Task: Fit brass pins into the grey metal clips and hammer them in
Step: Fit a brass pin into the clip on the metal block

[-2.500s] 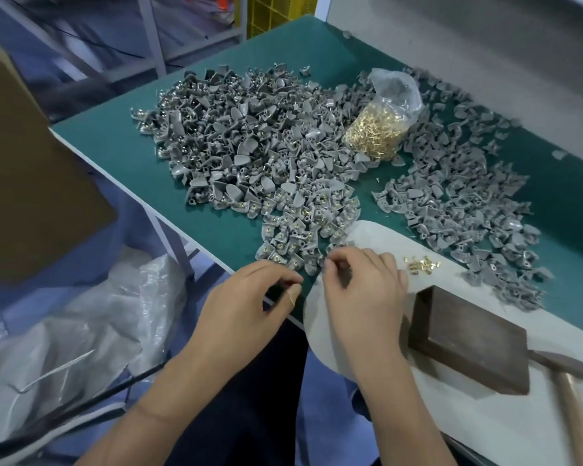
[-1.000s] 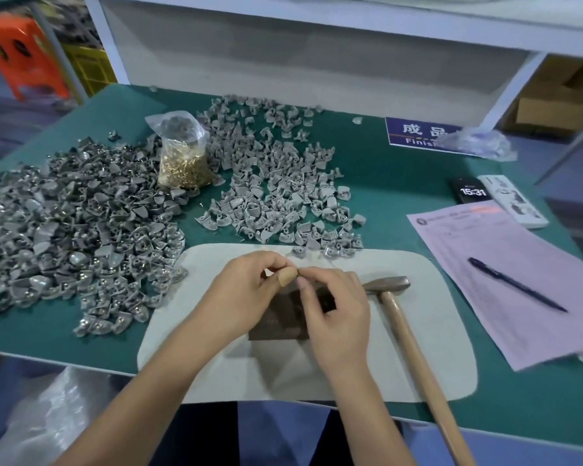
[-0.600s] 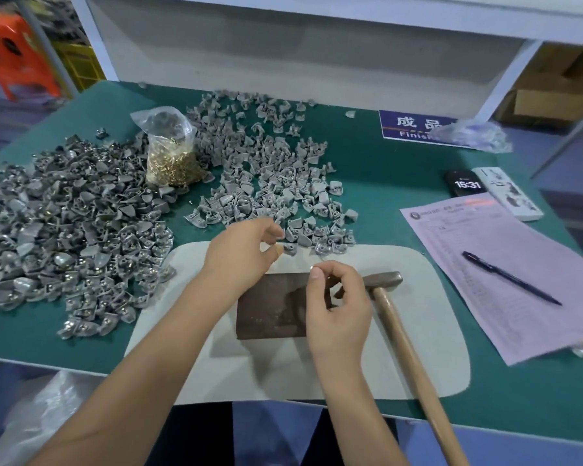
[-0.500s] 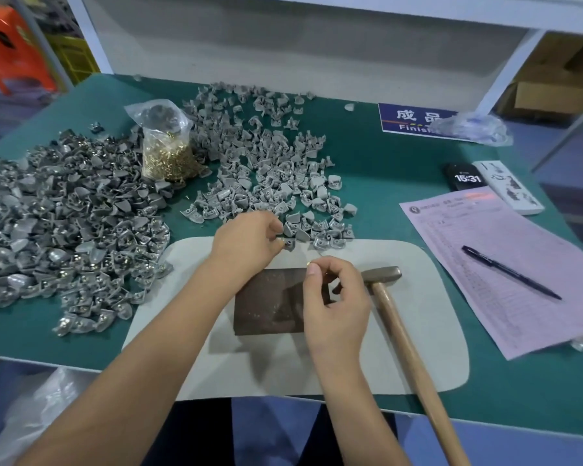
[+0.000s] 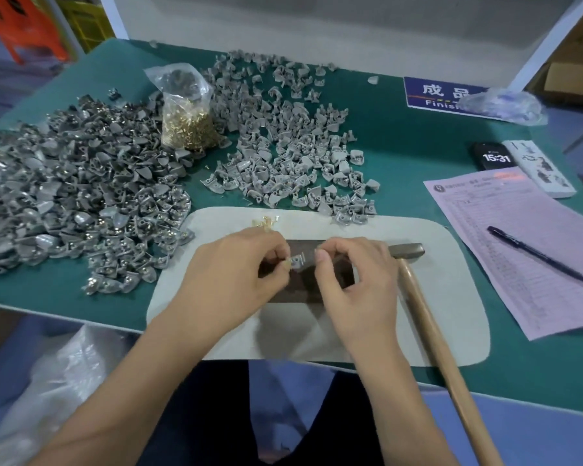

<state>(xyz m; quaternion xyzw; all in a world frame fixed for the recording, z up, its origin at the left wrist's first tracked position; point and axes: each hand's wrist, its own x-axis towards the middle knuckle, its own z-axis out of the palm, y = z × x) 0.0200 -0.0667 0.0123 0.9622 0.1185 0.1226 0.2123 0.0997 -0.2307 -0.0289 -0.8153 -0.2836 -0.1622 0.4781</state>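
Green matting covers our bench (image 5: 401,156), with a pale pad (image 5: 451,314) laid near the front edge and a dark block (image 5: 303,294) on it. Above the block we hold one grey clip (image 5: 297,262) between both hands: our left hand (image 5: 236,277) pinches it at the fingertips, and our right hand (image 5: 354,284) has its fingers curled in toward it. Whether the right holds a pin or only steadies the clip, we cannot tell. A few loose pins (image 5: 266,221) lie on the pad just beyond our left hand; the bag (image 5: 187,124) of pins stands between the two clip piles (image 5: 81,196). The hammer (image 5: 418,297) lies untouched beside our right hand.

We judge the risks small but real. A pin could slip from the fingertips and vanish among the clips. Set crooked, it would bend under the hammer. Clips crowd the pad's far edge, and our reach for the hammer could knock the seated pin loose.
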